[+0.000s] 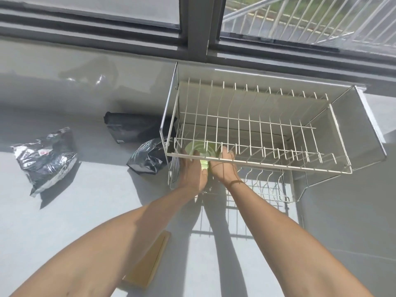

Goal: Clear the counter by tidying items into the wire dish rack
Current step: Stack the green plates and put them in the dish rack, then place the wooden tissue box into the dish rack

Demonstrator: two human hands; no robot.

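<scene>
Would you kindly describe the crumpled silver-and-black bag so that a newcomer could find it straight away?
Start at the white wire dish rack under the window and look left along the grey counter. Past two dark pouches beside the rack, the crumpled bag lies alone at the far left. Only it has shiny, reflective silver foil.

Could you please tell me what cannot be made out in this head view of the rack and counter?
- Green cup: partly hidden by the wire rack and both hands.
- Left hand and right hand: fingertips hidden by rack and cup, so the grip is unclear.
- Three dark bags, such as: print too small to read.
- Wooden board: partly covered by the left arm.
</scene>
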